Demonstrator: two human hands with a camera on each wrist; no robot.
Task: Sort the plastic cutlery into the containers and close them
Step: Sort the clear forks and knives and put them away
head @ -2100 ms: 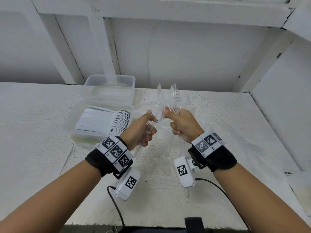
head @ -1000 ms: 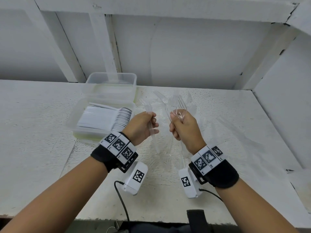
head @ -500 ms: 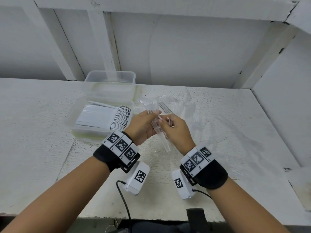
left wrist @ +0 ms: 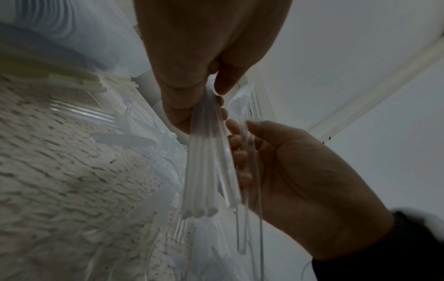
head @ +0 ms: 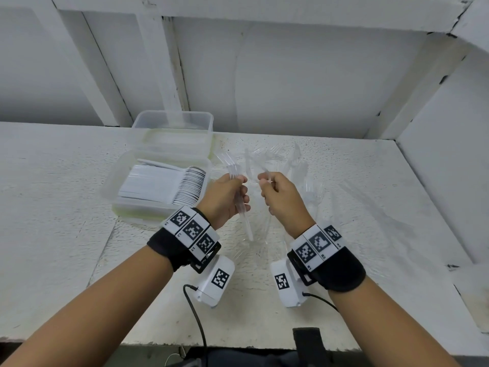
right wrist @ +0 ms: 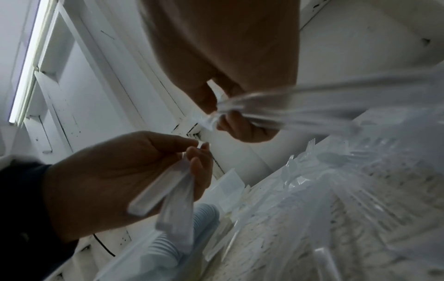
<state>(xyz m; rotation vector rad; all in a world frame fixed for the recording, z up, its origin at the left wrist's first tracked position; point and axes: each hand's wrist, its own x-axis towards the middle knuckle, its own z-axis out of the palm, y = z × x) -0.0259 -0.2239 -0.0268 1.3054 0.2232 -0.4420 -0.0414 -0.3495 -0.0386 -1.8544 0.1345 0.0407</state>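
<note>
In the head view my left hand grips a small bundle of clear plastic forks, tines up and handles hanging below the palm. A short gap to its right, my right hand pinches more clear cutlery. The left wrist view shows the fork handles side by side under my left fingers. In the right wrist view my right hand holds blurred clear pieces. Loose clear cutlery lies on the table behind and under both hands.
An open clear container with stacked white spoons sits left of my hands. A second clear container stands behind it against the wall. A white wall closes the table's right side. A cable hangs at the front edge.
Both hands have come together, touched, and drawn slightly apart again. The left hand's fork bundle now stands upright with the tines above the fist.
</note>
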